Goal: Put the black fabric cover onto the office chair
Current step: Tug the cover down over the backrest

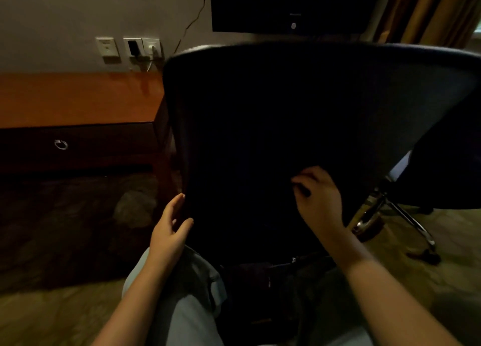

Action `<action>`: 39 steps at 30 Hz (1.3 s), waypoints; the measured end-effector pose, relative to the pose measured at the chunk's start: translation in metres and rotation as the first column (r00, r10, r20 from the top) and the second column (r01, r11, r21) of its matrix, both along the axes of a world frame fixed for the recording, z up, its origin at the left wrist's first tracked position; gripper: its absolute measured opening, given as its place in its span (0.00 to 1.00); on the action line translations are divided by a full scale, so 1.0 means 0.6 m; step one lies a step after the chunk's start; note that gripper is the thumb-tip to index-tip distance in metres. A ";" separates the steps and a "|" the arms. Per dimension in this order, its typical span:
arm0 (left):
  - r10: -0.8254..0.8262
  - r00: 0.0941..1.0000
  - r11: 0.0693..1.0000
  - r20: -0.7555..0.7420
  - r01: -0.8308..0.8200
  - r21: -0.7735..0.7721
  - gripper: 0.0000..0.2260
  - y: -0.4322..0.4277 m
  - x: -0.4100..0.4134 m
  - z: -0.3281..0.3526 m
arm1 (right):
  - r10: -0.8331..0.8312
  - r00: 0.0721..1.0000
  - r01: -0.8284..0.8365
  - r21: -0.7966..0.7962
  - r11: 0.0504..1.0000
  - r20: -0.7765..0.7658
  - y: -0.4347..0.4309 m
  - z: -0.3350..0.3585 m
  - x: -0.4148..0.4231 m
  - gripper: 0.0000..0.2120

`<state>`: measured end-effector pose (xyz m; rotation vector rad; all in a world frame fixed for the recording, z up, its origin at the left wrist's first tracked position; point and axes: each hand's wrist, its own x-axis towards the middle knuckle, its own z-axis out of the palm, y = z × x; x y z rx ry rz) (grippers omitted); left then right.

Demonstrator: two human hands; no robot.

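One head-worn wide-angle view is taken close behind the office chair (371,214), directed forward and down, desk (78,96) at left.

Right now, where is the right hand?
Head view, right of centre: the right hand grips the lower part of the cover, just left of the chrome base.

Black fabric cover (260,137) vs office chair (390,90) back: too dark to separate. Right side cut by frame edge. Chrome base (371,215) half hidden behind it. Screen (286,5) top cropped. Right hand (317,200): fingertips buried in fabric.
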<state>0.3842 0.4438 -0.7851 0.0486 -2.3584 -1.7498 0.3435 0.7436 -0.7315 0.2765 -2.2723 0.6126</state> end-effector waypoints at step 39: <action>-0.040 0.993 0.988 -0.109 0.056 0.146 0.14 0.058 0.011 0.005 | 0.143 0.990 -0.144 0.148 0.978 0.018 -0.098 -0.065 0.037 0.08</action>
